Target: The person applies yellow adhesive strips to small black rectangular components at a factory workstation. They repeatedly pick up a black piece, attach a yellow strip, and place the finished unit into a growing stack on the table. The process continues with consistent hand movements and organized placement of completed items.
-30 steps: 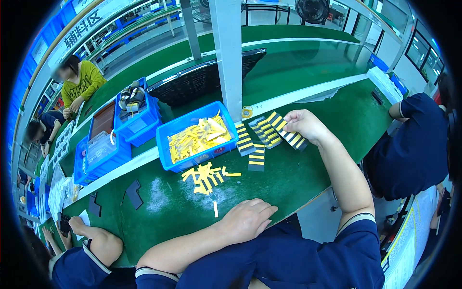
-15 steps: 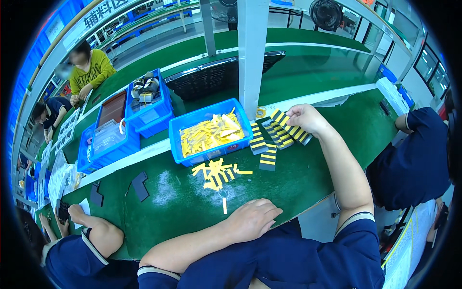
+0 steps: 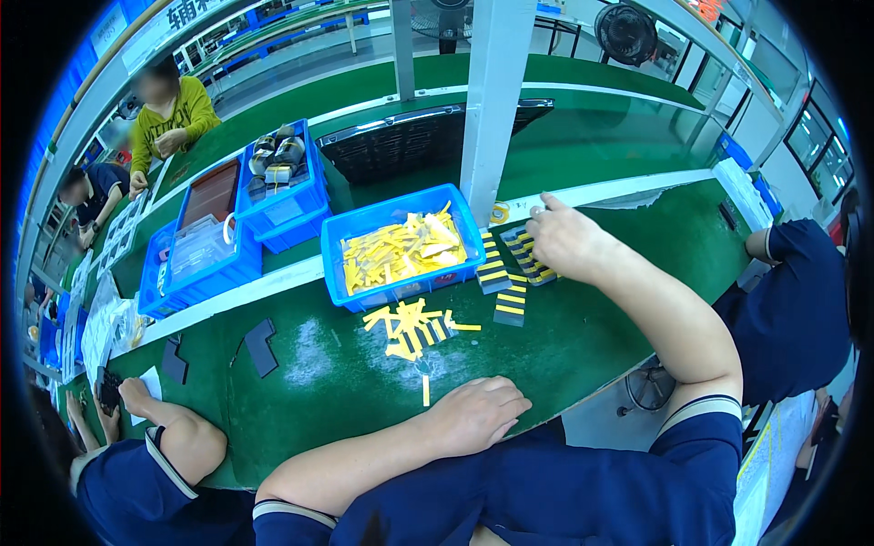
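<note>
Green-topped worktable in front of me. My left hand (image 3: pixel 480 414) rests on its near edge, palm down, fingers loosely bent, with nothing seen in it. My right hand (image 3: pixel 566 242) is over a stack of black-and-yellow striped sheets (image 3: pixel 523 253), one finger stretched out, the others partly hidden; I see nothing held. Left of that stack lie a striped sheet (image 3: pixel 492 261) and another striped piece (image 3: pixel 511 301). A loose pile of yellow strips (image 3: pixel 407 326) lies on some striped sheet in front of the blue bin (image 3: pixel 333 278), which holds many yellow strips (image 3: pixel 401 250). A single pale strip (image 3: pixel 425 390) lies nearer me.
Two dark angular pieces (image 3: pixel 261 348) lie to the left. More blue bins (image 3: pixel 284 214) stand beyond them. A white post (image 3: pixel 492 118) rises behind the bin, beside a black panel (image 3: pixel 396 146). Co-workers sit at both sides; one at left has an arm (image 3: pixel 182 432) on the table.
My right hand has moved slightly left and down over the striped stack; the striped sheet it held up is no longer seen in it. My left hand stays put. The view shifted slightly.
</note>
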Demonstrator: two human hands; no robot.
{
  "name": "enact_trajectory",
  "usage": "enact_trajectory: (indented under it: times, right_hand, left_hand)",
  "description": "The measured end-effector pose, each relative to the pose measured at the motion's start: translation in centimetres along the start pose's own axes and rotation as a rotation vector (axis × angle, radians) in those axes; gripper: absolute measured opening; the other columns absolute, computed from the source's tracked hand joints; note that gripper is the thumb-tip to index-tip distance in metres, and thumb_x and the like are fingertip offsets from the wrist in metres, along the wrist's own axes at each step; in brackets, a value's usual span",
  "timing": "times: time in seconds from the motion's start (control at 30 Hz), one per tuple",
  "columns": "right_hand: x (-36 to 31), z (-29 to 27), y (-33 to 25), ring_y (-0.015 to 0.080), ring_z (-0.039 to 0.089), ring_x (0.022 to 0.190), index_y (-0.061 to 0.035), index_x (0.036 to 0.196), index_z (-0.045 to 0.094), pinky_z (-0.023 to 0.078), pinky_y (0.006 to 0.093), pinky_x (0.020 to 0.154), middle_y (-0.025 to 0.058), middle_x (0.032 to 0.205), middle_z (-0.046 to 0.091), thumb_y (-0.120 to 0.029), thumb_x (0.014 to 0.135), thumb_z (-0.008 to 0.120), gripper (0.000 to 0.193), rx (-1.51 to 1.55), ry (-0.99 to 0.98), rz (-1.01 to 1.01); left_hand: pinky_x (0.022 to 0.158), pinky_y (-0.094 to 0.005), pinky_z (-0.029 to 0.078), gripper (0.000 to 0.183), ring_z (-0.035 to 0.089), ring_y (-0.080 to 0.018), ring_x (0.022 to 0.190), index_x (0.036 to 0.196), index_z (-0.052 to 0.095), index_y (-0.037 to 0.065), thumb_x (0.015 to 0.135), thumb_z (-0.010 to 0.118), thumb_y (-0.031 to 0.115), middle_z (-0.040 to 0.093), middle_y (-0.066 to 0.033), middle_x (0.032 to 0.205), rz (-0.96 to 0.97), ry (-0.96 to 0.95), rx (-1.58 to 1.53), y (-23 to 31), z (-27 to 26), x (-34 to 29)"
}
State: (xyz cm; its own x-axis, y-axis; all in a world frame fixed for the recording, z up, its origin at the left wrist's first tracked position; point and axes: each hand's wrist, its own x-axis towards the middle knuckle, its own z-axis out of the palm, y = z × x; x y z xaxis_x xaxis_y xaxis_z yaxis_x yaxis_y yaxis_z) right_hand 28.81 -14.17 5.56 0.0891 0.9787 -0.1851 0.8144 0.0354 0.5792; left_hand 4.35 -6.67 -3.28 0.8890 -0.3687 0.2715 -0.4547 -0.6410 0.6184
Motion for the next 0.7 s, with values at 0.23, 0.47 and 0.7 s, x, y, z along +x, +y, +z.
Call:
enact_trajectory:
  times: [0.23, 0.47, 0.7]
  right_hand:
    - [0.9, 1.4, -0.2, 0.0228, 0.056, 0.103, -0.0099, 0.074, 0.072, 0.034, 0.0432, 0.105, 0.0059, 0.091, 0.063, -0.013, 0.075, 0.06, 0.012, 0.127, 0.112, -0.089]
    - [0.5, 3.1, -0.5, 0.0255, 0.059, 0.096, -0.006, 0.081, 0.071, 0.043, 0.0407, 0.092, 0.0087, 0.091, 0.064, -0.007, 0.074, 0.061, 0.012, 0.448, 0.364, 0.07]
    - [2.3, 3.2, -4.1, 0.0319, 0.063, 0.083, 0.0026, 0.097, 0.064, 0.051, 0.0392, 0.077, 0.0191, 0.091, 0.064, -0.021, 0.075, 0.066, 0.032, 1.05, 0.312, 0.534]
  left_hand:
    - [0.086, -0.0372, 0.047, 0.029, 0.055, -0.0253, 0.104, 0.109, 0.06, 0.004, 0.082, 0.062, 0.013, 0.061, -0.0094, 0.103, -0.005, -0.006, -0.012, -0.2, -0.2, 0.1]
    - [0.085, -0.0369, 0.048, 0.027, 0.055, -0.025, 0.104, 0.108, 0.061, 0.004, 0.083, 0.061, 0.013, 0.061, -0.0094, 0.103, -0.008, -0.002, -0.017, -0.5, -0.2, 0.2]
    - [0.084, -0.0364, 0.048, 0.024, 0.056, -0.0246, 0.102, 0.104, 0.062, 0.003, 0.082, 0.061, 0.013, 0.061, -0.0091, 0.099, 0.024, 0.019, 0.014, -0.5, 0.0, 0.3]
